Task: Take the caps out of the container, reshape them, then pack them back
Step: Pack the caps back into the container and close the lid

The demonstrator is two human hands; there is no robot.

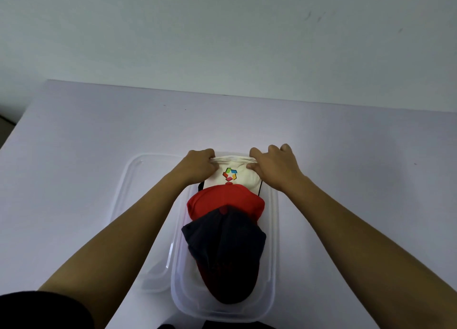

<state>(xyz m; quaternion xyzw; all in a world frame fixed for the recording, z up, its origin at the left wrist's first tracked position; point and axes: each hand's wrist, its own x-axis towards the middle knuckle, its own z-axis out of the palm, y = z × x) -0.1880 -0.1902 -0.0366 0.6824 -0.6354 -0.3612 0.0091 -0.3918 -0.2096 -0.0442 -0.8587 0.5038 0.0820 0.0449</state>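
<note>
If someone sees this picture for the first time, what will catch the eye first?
The left hand and the right hand grip the far edge of a white cap with a colourful logo. Nearer the person, a red cap and a dark cap overlap inside the clear container.

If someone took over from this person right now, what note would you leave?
The left hand and right hand both grip the far edge of the white cap. It sits at the far end of the container; the red cap overlaps it, the dark cap lies nearest. The lid is off, left of the container. All three caps are inside; whether they are reshaped yet is unclear.
</note>
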